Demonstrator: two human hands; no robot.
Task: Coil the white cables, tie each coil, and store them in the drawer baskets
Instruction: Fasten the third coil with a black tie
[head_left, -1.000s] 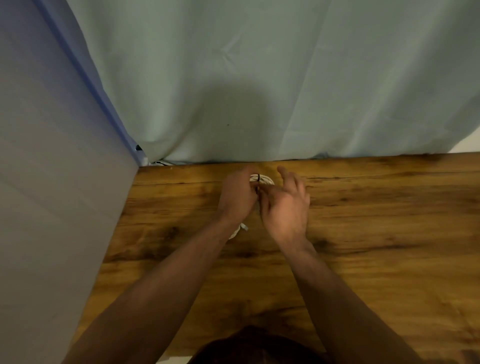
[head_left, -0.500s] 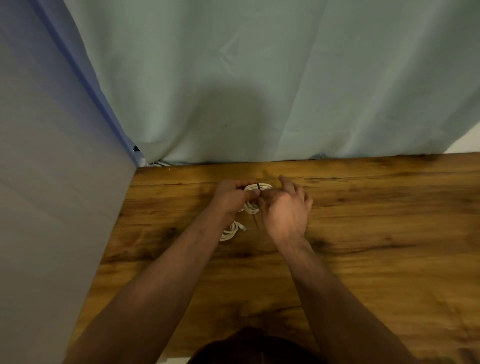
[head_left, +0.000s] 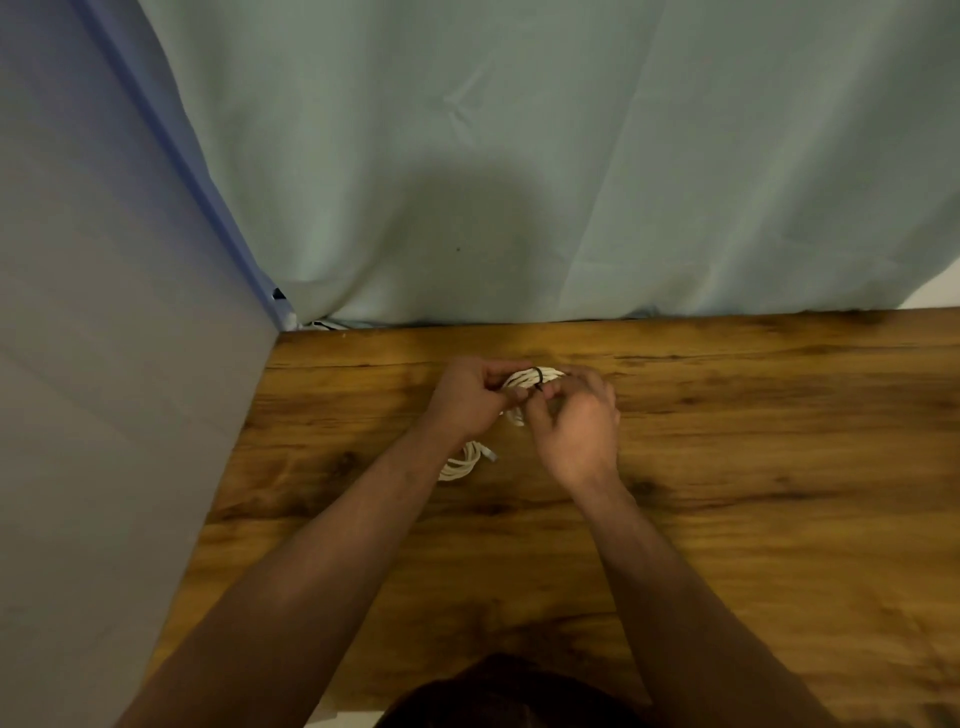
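Head view: both forearms reach forward from the bottom edge over a wood-grain counter (head_left: 779, 467) and meet near its far edge, a little left of the middle. The left hand (head_left: 470, 397) grips a white coil (head_left: 524, 380), its fingers (head_left: 493, 370) curled over the coil's left side and the thumb pressed in from the near side. The coil is held between the two hands, close above the counter; whether it touches the wood I cannot tell. A thin black tie (head_left: 538, 378) wraps across the top strands of the coil. The right hand (head_left: 576, 421) closes in from the right, its fingers (head_left: 571, 376) curled, with thumb and forefinger pinched together at the tie where it hangs off the coil's near side. Most of the coil is hidden behind the two hands; only its top arc and a bit of its lower edge show.

A second white cable (head_left: 460, 465) lies on the counter just beside the left wrist, partly under it, loosely looped, with a plug end pointing right.

A pale green cloth (head_left: 519, 156) hangs behind the counter's far edge. A grey panel (head_left: 104, 364) stands along the counter's left side.
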